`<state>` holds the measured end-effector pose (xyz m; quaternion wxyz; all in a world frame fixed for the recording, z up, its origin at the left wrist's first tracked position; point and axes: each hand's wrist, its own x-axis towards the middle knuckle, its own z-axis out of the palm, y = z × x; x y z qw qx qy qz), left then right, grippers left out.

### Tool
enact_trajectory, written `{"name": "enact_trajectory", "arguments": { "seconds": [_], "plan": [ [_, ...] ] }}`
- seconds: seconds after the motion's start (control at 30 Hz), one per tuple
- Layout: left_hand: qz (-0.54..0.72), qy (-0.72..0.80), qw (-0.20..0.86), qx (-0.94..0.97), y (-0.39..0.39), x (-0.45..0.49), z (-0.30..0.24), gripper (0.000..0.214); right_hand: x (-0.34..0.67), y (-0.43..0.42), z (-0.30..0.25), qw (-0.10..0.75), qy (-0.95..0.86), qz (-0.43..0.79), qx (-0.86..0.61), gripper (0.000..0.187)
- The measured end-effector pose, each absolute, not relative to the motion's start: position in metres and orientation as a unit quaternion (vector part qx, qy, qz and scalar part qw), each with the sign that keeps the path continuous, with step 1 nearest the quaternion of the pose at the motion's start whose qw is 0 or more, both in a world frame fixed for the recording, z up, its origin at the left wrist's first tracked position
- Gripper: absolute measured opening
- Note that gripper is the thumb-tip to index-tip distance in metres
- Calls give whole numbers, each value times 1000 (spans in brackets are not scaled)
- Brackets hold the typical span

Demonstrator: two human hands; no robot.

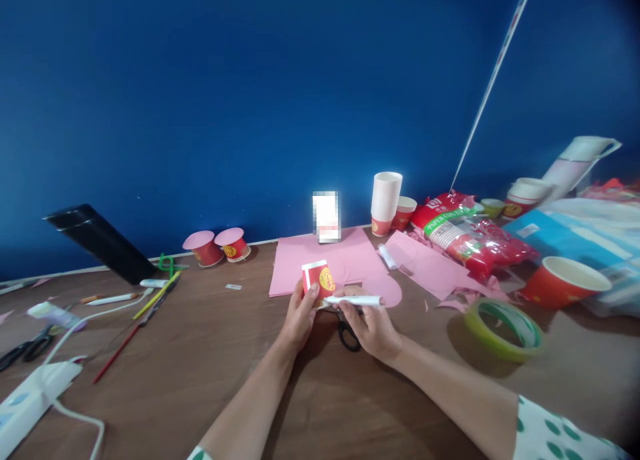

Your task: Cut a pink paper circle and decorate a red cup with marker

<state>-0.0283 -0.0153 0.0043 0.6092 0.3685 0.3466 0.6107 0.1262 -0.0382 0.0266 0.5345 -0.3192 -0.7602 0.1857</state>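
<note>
My left hand is closed around a small red paper cup with a white edge and a yellow emblem, tilted above the table. My right hand grips a slim white pen-like tube, its left end close to the cup's lower edge. Whether the tip touches the cup, I cannot tell. Below and between the hands, scissors show a black handle loop; the rest is hidden. Sheets of pink paper lie just beyond, with a pink paper disc by my right hand.
Two red cups with pink tops stand left at the wall. Stacked white cups, a bag of paper cups, green tape and an orange-red cup are right. A black bottle and white power strip are left.
</note>
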Motion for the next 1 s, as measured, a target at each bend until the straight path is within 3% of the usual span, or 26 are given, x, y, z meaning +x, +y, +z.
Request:
{"name": "enact_trajectory", "arguments": {
  "seconds": [1.0],
  "plan": [
    [616, 323, 611, 379, -16, -28, 5, 31, 127, -38, 30, 530, -771, 158, -317, 20]
  ]
}}
